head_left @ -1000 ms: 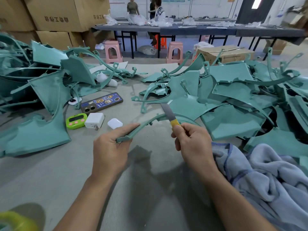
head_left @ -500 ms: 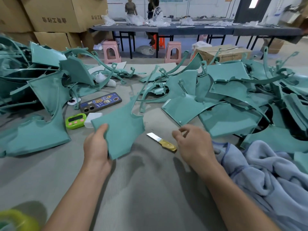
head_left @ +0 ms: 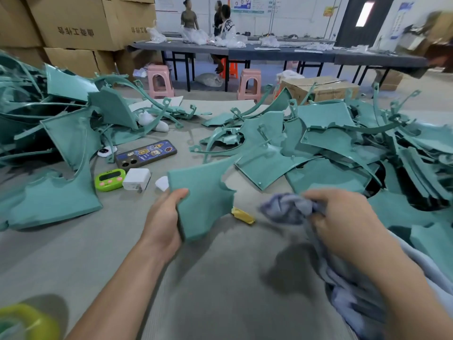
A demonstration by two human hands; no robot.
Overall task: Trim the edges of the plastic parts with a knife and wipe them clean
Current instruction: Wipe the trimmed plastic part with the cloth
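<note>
My left hand (head_left: 163, 218) grips the near left edge of a teal plastic part (head_left: 203, 195), holding its flat face up above the grey table (head_left: 220, 278). My right hand (head_left: 343, 222) grips a bunched blue-grey cloth (head_left: 289, 207) just right of the part, apart from it. The rest of the cloth trails down to the lower right. The knife lies on the table between my hands; only its yellow handle (head_left: 242, 215) shows, the blade is hidden behind the part.
Piles of teal plastic parts lie at the left (head_left: 49, 143) and right (head_left: 343, 148). A phone (head_left: 145, 153), a green timer (head_left: 110, 179) and a white charger (head_left: 136, 179) sit left of centre. Cardboard boxes, pink stools and people stand beyond the table.
My right hand laid the knife on the table, then picked up the cloth and brought it toward the part. My left hand turned the part flat face up.
</note>
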